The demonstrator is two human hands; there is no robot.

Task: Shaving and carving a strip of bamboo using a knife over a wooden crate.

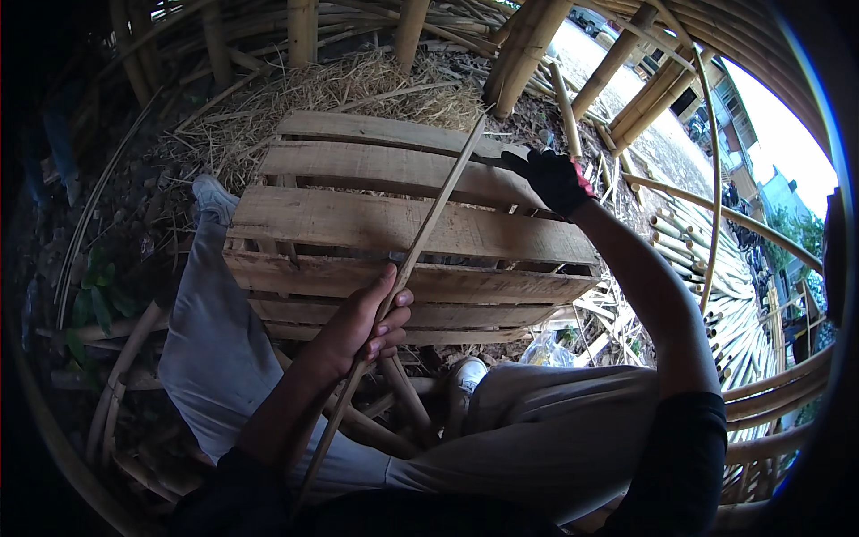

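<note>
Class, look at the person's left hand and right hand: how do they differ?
Covering: the left hand is bare; the right hand wears a black and red glove.
Position: the left hand is nearer the body; the right hand reaches farther out, over the wooden slats.
Pose: the left hand wraps round the stick; the right hand's grip is too dark to read.
Shared: both arms have dark sleeves.

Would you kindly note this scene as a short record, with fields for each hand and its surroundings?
Left hand: bare, closed around a long strip
Right hand: gloved in black and red, holding a narrow dark tool near the strip's far end; contact unclear
Beneath strip: slatted wooden platform
Beyond platform: straw, upright bamboo posts
Far right: stacked bamboo poles
</note>
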